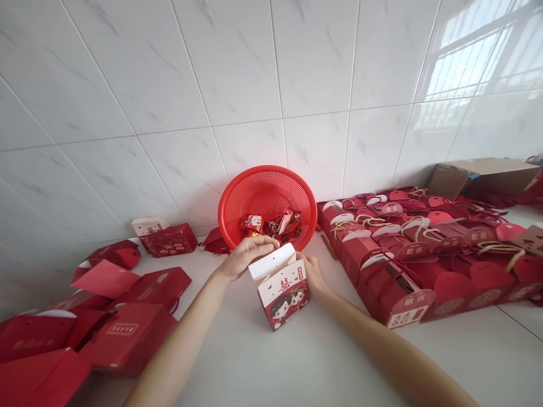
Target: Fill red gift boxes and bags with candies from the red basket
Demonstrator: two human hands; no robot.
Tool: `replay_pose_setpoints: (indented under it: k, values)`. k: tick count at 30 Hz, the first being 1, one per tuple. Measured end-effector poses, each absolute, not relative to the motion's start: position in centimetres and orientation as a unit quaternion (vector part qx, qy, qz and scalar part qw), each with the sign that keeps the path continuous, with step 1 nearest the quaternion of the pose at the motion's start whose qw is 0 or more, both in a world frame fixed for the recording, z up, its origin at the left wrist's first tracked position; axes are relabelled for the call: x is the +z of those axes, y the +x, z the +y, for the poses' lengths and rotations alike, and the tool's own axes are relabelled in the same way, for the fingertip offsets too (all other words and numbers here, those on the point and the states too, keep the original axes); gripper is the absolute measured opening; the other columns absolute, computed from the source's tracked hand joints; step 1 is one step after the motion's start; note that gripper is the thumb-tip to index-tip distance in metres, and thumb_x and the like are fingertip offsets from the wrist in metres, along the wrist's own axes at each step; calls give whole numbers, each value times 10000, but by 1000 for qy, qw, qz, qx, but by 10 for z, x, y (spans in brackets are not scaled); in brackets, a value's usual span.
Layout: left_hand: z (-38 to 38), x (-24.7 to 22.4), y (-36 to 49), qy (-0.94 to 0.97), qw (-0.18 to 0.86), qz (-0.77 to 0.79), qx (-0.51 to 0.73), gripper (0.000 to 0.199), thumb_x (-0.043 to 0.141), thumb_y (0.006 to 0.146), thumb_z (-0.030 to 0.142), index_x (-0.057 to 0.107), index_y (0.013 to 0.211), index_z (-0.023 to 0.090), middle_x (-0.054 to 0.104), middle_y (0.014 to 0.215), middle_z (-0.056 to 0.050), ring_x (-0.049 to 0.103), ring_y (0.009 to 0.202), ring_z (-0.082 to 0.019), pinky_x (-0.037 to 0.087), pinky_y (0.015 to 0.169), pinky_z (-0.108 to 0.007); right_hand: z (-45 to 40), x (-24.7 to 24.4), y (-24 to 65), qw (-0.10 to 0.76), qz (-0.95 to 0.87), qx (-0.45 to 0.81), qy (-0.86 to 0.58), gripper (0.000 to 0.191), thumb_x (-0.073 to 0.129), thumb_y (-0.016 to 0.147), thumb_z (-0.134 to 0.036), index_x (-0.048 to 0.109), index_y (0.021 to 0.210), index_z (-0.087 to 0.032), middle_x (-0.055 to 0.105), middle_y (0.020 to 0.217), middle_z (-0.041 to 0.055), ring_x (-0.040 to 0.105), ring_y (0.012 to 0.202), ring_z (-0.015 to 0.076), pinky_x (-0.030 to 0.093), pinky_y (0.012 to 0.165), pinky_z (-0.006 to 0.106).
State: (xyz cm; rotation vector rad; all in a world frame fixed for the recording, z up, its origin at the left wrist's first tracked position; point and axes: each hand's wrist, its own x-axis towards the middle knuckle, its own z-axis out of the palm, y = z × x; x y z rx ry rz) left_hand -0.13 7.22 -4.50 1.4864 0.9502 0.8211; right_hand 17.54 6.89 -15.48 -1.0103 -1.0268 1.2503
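Note:
A small red and white box (285, 299) with two cartoon figures on its front stands tilted above the white surface, its top flaps raised. My left hand (251, 255) is at the back left of the box by the raised flap, fingers bent; whether they grip it is partly hidden. At the right side of the box, my right hand (313, 272) is wrapped around its edge, with fingertips behind it. Just behind the hands, a red plastic basket (268, 175) leans toward me with red wrapped packets (288, 221) inside.
Rows of red gift boxes (394, 254) with cord handles fill the right side. Loose red boxes (127, 333) lie at the left, and another red box (172, 240) is near the wall. A cardboard box (483, 178) stands at the far right. The tiled wall (250, 73) rises behind.

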Motion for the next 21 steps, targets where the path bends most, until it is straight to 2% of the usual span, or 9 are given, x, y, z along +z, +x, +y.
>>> replay_pose_setpoints:
  k: [4, 7, 10, 15, 18, 21]
  values:
    - [86, -55, -9, 607, 539, 433, 392, 515, 816, 656, 601, 735, 921, 166, 663, 742, -7, 585, 651, -139, 435, 613, -246, 64, -165, 171, 559, -446, 554, -427, 436, 555, 715, -622, 500, 614, -201, 582, 612, 19, 493, 600, 158, 385, 564, 276]
    - [100, -64, -15, 633, 476, 464, 397, 528, 816, 638, 600, 729, 916, 160, 681, 749, -21, 620, 696, -172, 475, 665, -277, 58, -169, 167, 549, -470, 544, -427, 435, 550, 729, -609, 527, 618, -189, 576, 628, 17, 478, 638, 159, 375, 579, 270]
    - [114, -73, -19, 681, 388, 497, 372, 425, 786, 667, 513, 726, 896, 160, 722, 792, -52, 661, 764, -218, 512, 749, -331, 51, -172, 162, 542, -497, 526, -428, 436, 537, 752, -599, 485, 587, -198, 509, 593, -3, 424, 639, 148, 338, 573, 261]
    - [130, -79, -18, 759, 209, 520, 331, 190, 655, 786, 284, 748, 900, 164, 772, 989, -113, 702, 904, -261, 526, 881, -371, 42, -174, 156, 516, -551, 503, -420, 450, 524, 804, -576, 405, 566, -212, 415, 567, -26, 360, 624, 131, 282, 560, 255]
    - [136, -78, -15, 792, 115, 539, 262, 203, 621, 823, 189, 764, 966, 165, 769, 1067, -133, 708, 968, -277, 521, 904, -364, 41, -174, 156, 497, -591, 473, -425, 451, 458, 848, -581, 385, 592, -218, 396, 587, -26, 355, 632, 134, 277, 570, 261]
    - [140, -77, -11, 810, 49, 559, 169, 255, 633, 850, 183, 759, 1071, 177, 753, 1155, -131, 695, 1064, -291, 512, 919, -350, 42, -176, 157, 486, -598, 465, -435, 445, 427, 856, -584, 364, 604, -223, 407, 608, -21, 361, 643, 138, 279, 580, 266]
